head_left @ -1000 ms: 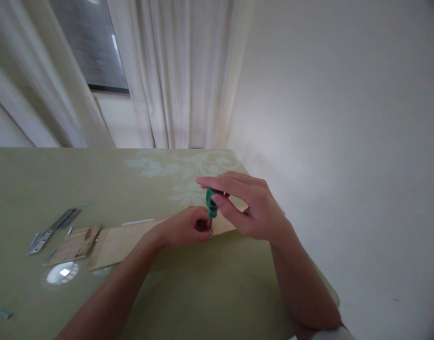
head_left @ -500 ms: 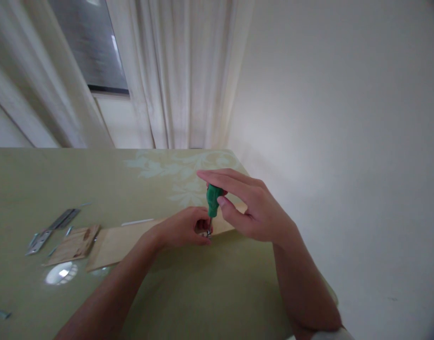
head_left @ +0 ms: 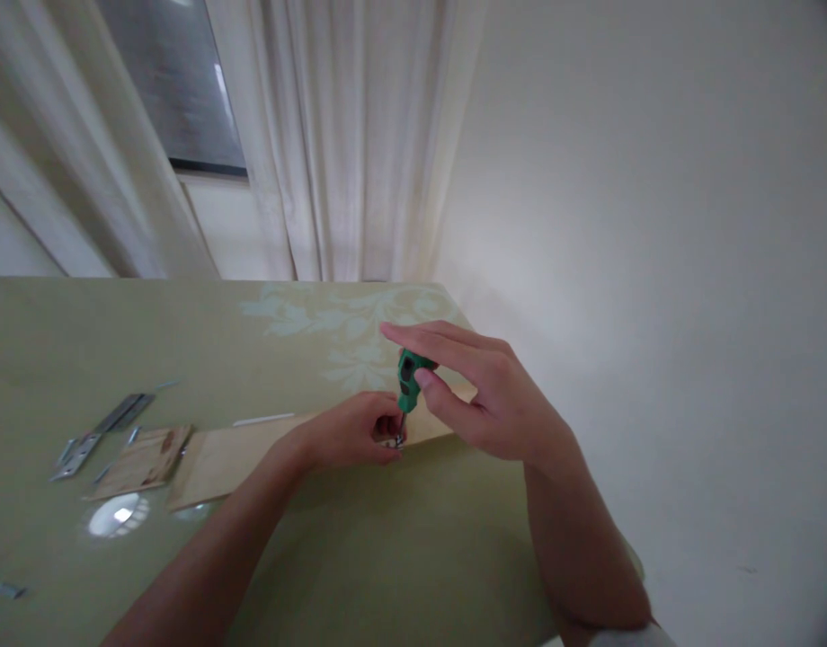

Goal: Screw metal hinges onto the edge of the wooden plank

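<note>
My right hand (head_left: 477, 386) is closed round the green handle of a short screwdriver (head_left: 408, 382), with its fingers stretched over the top and the thumb against the side. The screwdriver stands nearly upright, its shaft pointing down at a small shiny metal fitting (head_left: 398, 441) at the near edge of a long pale wooden board (head_left: 217, 458). My left hand (head_left: 352, 431) rests over the board, thumb and fingers curled and pinching about the fitting. The exact shape of the fitting and the screwdriver's tip are hard to make out.
On the left lie a square wooden piece (head_left: 144, 458) with screws on it and a metal hinge (head_left: 103, 434). A loose screw (head_left: 9, 590) lies at the lower left, and a thin white rod (head_left: 263, 420) behind the board. A wall (head_left: 656, 270) borders the table on the right.
The screwdriver's handle has turned, so dark patches on it now show. It has shifted slightly to the right with my right hand. My left hand stays in place.
</note>
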Action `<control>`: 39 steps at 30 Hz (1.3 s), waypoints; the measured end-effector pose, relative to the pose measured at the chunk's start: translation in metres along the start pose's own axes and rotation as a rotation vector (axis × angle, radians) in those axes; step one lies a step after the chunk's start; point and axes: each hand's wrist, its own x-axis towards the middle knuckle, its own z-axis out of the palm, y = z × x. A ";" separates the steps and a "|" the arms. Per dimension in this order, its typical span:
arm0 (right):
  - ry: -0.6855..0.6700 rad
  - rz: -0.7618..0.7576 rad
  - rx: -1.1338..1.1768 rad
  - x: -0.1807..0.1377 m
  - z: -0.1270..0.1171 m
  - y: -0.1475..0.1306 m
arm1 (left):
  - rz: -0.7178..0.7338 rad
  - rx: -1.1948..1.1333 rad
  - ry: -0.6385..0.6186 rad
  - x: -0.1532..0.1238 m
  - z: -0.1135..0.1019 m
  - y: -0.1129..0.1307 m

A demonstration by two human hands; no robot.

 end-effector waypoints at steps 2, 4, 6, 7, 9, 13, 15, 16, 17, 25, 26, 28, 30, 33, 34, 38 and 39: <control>0.001 0.001 -0.009 0.001 0.002 0.003 | -0.010 0.003 0.001 0.000 0.000 -0.001; 0.042 0.014 -0.111 0.002 0.006 0.005 | -0.025 0.011 0.002 -0.001 0.001 -0.002; 0.087 0.032 -0.233 0.003 0.009 0.006 | -0.037 0.021 0.007 -0.001 0.001 -0.002; 0.092 0.042 -0.271 0.003 0.010 0.006 | -0.037 0.026 0.014 -0.001 0.001 -0.002; 0.077 0.061 -0.265 0.003 0.010 0.004 | -0.024 0.037 0.023 -0.001 0.001 -0.002; 0.025 0.063 -0.072 0.002 0.006 0.002 | -0.006 0.037 0.017 0.000 0.000 -0.001; 0.019 0.066 -0.026 0.004 0.006 0.004 | -0.010 0.018 0.014 0.000 -0.001 0.001; 0.016 0.071 -0.029 0.005 0.007 0.006 | -0.011 0.007 0.010 0.000 -0.001 0.001; 0.012 0.073 -0.047 0.006 0.008 0.008 | -0.012 -0.004 0.005 0.000 -0.001 0.002; 0.175 -0.045 -0.329 0.003 0.015 0.011 | -0.003 0.012 0.016 0.000 0.001 -0.001; 0.147 -0.047 -0.279 0.002 0.014 0.010 | 0.002 0.011 0.017 0.000 0.001 -0.002; 0.088 -0.043 -0.140 0.003 0.011 0.008 | 0.010 -0.001 0.015 0.001 0.001 -0.003; 0.052 -0.044 -0.024 0.004 0.010 0.008 | 0.007 -0.017 0.007 0.000 0.001 -0.003; 0.097 -0.049 -0.075 0.005 0.012 0.010 | -0.011 -0.006 -0.001 -0.001 0.000 -0.001; 0.137 -0.062 -0.145 0.005 0.013 0.011 | -0.018 0.002 0.002 -0.001 0.000 0.000; 0.207 -0.144 -0.302 0.003 0.014 0.009 | -0.020 0.010 0.003 0.000 0.000 -0.001; 0.185 -0.145 -0.270 0.002 0.013 0.008 | -0.013 0.008 0.002 0.000 0.000 -0.002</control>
